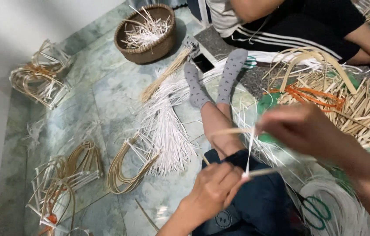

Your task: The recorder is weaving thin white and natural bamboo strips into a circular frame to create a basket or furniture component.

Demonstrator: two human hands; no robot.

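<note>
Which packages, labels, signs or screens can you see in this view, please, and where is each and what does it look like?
Phone: on the floor beside the grey-socked feet, just below the woven basket; a flat dark rectangle, its screen black and unlit.
No packages, labels or signs show anywhere else in the view.

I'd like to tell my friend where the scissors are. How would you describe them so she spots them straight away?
Start at the person's right hand on the right side of the view, then drop down to the coil of white strips on the floor near the bottom edge. The scissors lie on that coil; their green handle loops stand out against the white.
</note>
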